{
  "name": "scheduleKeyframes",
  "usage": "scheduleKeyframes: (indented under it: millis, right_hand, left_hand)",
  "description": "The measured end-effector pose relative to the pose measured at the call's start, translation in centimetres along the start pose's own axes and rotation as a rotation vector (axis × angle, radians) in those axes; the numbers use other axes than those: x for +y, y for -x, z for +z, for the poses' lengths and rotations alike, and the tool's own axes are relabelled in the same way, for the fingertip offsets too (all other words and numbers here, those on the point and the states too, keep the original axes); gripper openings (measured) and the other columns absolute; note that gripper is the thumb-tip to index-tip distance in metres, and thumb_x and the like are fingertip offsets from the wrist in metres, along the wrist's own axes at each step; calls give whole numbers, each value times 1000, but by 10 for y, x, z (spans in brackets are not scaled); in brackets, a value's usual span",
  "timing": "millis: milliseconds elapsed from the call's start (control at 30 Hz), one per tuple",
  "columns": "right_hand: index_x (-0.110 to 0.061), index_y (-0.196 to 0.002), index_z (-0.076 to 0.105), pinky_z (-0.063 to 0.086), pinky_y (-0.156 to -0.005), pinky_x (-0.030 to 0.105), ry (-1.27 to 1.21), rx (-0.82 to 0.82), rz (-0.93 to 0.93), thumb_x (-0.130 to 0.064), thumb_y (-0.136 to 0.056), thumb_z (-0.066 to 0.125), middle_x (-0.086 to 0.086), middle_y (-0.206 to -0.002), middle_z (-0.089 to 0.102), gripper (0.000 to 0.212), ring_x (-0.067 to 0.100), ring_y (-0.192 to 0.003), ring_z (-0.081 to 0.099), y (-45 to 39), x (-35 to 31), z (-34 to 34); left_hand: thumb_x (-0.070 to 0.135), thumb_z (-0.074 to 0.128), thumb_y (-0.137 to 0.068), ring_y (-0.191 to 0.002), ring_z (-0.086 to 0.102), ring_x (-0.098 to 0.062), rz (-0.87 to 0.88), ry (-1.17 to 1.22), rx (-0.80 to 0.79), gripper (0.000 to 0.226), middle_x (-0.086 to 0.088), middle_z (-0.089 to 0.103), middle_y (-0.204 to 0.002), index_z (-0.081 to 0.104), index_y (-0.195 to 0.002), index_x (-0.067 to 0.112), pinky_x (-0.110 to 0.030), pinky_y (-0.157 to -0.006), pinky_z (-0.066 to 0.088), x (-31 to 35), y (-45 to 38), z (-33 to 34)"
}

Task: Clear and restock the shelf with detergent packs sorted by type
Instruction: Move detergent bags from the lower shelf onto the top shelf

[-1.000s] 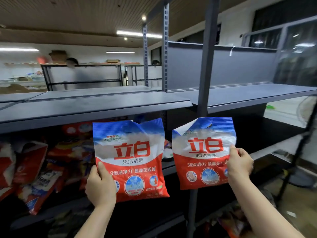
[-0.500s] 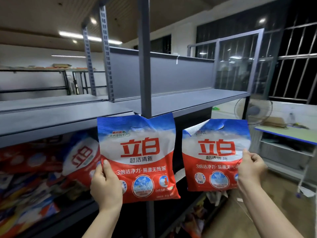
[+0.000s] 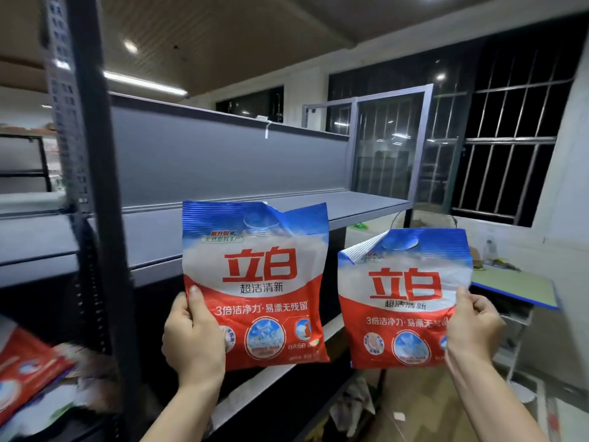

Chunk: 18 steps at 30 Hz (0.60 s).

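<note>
**Two matching packs carried to the bare bay**

View has swung right since a second ago: the stocked lower bay has slid to the left edge, and the bare grey shelf [image 3: 350, 205] now fills the middle. Judgement: this bay is the restock target. Barred windows and a blue-edged table [image 3: 516, 282] lie beyond. Left hand [image 3: 191, 342] grips the left pack [image 3: 255, 282] by its lower edge, thumb on front; right hand [image 3: 471, 327] pinches the right pack [image 3: 404, 298] at its side. Both upright, apart, held in front of the shelf.
</note>
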State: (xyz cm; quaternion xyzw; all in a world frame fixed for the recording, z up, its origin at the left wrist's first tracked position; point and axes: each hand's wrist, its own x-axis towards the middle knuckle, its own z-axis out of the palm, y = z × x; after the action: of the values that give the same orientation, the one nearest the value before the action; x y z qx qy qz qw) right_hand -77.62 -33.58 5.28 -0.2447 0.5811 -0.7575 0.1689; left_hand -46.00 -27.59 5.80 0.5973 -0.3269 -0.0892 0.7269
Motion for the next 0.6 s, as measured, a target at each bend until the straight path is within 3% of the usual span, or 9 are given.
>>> scheduleKeyframes:
  millis: [100,400,500,600]
  right_hand:
    - [-19,-66,50,48,-64,31,-17,25,-21,-41,-91,54,0,-68,62,34,19,-58,60,-39,7,3]
    - [-22,-68,55,55,-70,45,7,85,-49,-49,-85,53,3,-67,66,32,25,-63,65,-155,37,28]
    - [-18,-63,54,49,-66,41,-19,109,-93,-41,-86,55,1,-60,57,33,22,-56,54,-201,41,48]
    - [-20,-63,55,51,-67,41,-29,112,-105,-45,-84,54,4,-64,61,33,24,-60,59,-250,39,72]
  left_hand:
    - [41,37,-100,-69,63,-19,-14,10,3,38,0,64,-76,56,-83,13,-33,-71,50,5,-1,46]
    - [50,35,-96,-74,66,-22,-31,114,2,39,2,66,-80,56,-80,21,-41,-78,55,12,-18,199]
    - [51,35,-95,-74,65,-24,-23,136,-2,41,4,65,-76,53,-74,21,-45,-80,54,11,-28,254]
    - [59,33,-88,-75,67,-26,-44,194,-29,39,5,66,-76,53,-72,30,-49,-80,55,13,-42,312]
